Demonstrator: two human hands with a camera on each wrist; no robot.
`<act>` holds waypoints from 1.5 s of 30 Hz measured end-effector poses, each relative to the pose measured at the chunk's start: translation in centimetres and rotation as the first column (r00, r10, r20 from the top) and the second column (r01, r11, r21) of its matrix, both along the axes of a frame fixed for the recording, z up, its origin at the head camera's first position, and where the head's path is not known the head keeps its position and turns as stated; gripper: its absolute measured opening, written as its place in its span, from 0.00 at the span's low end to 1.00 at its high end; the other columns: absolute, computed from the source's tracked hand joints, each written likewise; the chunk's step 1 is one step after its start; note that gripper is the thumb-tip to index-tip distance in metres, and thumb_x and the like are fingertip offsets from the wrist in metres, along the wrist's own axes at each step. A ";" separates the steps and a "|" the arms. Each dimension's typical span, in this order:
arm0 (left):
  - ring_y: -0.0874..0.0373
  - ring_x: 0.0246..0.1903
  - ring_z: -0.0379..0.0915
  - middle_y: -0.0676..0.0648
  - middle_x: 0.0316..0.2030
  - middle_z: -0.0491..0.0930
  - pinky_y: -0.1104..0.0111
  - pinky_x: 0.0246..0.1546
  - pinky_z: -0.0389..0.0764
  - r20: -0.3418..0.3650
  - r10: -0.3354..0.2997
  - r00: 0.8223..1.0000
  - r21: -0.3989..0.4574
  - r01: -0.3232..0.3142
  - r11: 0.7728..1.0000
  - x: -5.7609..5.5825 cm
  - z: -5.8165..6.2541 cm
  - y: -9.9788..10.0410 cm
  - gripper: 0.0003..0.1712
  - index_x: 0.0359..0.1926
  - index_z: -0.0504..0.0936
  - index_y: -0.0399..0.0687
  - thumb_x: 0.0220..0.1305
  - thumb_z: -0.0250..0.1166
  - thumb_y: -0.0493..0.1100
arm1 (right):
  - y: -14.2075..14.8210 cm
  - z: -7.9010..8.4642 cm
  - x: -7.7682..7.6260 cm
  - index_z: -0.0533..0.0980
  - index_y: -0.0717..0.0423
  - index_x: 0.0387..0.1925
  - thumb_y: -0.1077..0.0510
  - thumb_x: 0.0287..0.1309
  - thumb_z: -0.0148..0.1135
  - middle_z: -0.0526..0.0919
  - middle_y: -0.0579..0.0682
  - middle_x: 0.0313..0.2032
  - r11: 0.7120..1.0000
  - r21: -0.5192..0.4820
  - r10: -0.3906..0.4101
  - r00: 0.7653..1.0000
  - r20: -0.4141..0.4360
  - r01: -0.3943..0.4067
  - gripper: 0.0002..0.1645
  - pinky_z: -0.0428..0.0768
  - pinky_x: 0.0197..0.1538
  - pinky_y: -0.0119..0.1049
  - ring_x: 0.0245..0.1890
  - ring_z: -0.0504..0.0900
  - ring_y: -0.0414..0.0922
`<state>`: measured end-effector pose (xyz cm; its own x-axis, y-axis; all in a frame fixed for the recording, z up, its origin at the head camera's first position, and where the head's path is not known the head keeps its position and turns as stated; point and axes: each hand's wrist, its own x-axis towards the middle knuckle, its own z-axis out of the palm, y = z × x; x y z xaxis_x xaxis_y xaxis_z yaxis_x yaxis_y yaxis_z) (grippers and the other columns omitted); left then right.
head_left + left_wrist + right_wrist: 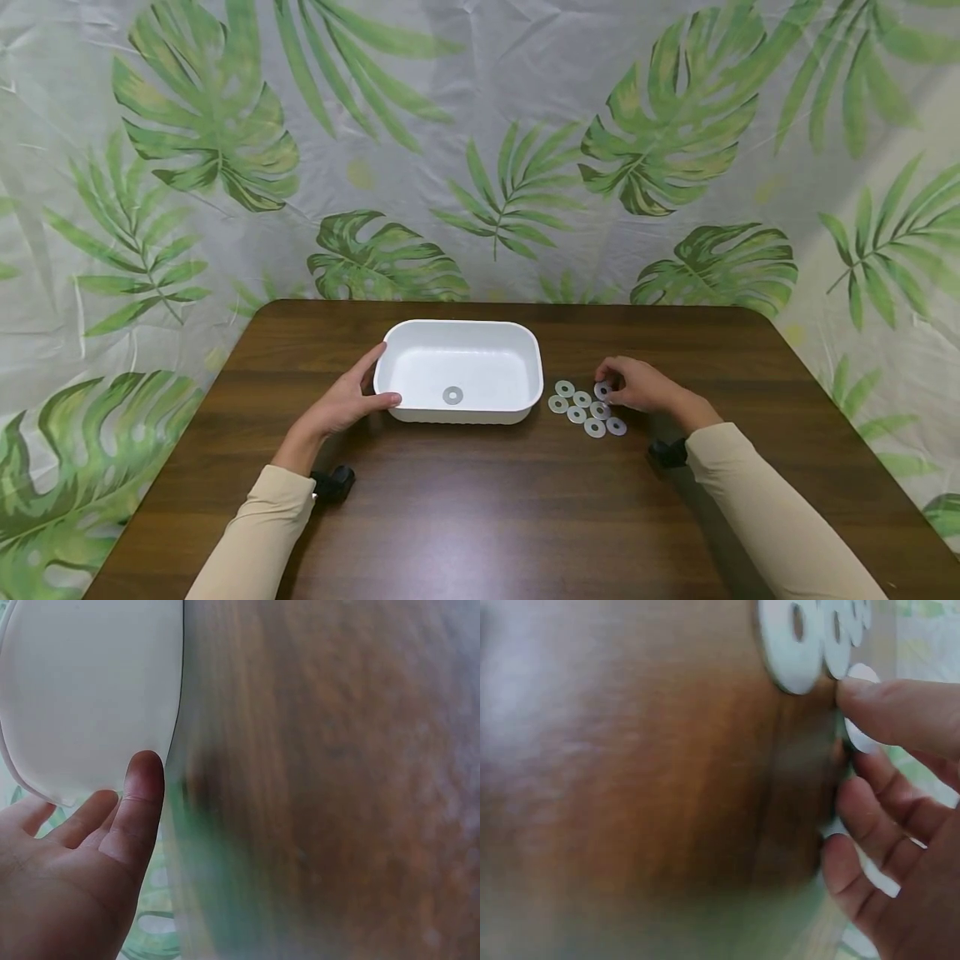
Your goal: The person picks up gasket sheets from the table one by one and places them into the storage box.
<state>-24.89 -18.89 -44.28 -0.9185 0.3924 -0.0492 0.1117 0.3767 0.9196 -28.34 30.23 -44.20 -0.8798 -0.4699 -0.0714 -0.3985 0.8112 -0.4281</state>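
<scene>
A white tray (457, 415) with rounded corners stands in the middle of the table. My left hand (347, 403) grips its left end, thumb over the near corner and fingers along the far side; in the left wrist view the thumb lies against the tray's wall. One flat metal washer (452, 402) lies inside, near the front wall. To the right, several more washers (576, 408) lie loosely grouped on the wood. At the group's far right edge, my right hand (637, 385) pinches a washer (863, 736) between thumb and index finger, tilted on edge in the right wrist view.
The dark wooden table (487, 517) ends at a back edge just behind the tray. A leaf-printed cloth (510, 167) hangs behind it. Black wrist cameras (333, 484) sit under both forearms, low over the table.
</scene>
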 end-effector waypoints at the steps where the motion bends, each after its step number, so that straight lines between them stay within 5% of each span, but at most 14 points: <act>1: 0.36 0.76 0.47 0.34 0.78 0.41 0.45 0.68 0.61 0.001 0.000 1.000 0.002 0.000 1.000 0.0 0.0 0.0 0.58 0.80 0.39 0.45 0.62 0.70 0.44 | 0.0 -0.1 0.1 0.77 0.57 0.42 0.64 0.54 0.69 0.81 0.53 0.38 1.000 -0.008 -0.010 1.000 -0.008 0.010 0.13 0.75 0.41 0.41 0.37 0.77 0.46; 17: 0.36 0.77 0.43 0.34 0.79 0.39 0.44 0.70 0.58 0.003 -0.007 1.000 0.008 0.007 1.000 -0.1 -0.1 -0.1 0.58 0.80 0.38 0.45 0.63 0.70 0.43 | 0.4 -0.2 0.3 0.77 0.59 0.53 0.67 0.55 0.66 0.82 0.55 0.42 0.999 -0.044 -0.019 0.996 0.087 0.023 0.22 0.75 0.43 0.40 0.39 0.77 0.44; 34: 0.37 0.77 0.43 0.35 0.79 0.40 0.44 0.70 0.57 -0.004 -0.010 1.000 0.007 0.010 1.000 0.0 0.2 0.1 0.58 0.80 0.39 0.45 0.62 0.70 0.44 | 0.7 -0.4 0.3 0.79 0.60 0.51 0.64 0.57 0.67 0.82 0.51 0.36 0.998 -0.065 -0.020 0.998 0.052 0.023 0.18 0.75 0.40 0.37 0.35 0.76 0.41; 45: 0.36 0.77 0.42 0.34 0.79 0.39 0.44 0.70 0.56 -0.003 -0.009 1.000 0.017 0.009 1.000 0.0 0.2 0.1 0.58 0.80 0.39 0.43 0.62 0.70 0.43 | 0.9 0.4 0.5 0.78 0.61 0.52 0.63 0.58 0.67 0.85 0.56 0.42 0.991 -0.122 -0.059 0.998 0.029 0.062 0.19 0.78 0.40 0.36 0.40 0.81 0.44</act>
<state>-24.90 -18.80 -44.03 -0.9152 0.4012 -0.0392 0.1180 0.3597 0.9256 -27.88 31.13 -43.81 -0.9057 -0.4222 -0.0388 -0.3379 0.7740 -0.5354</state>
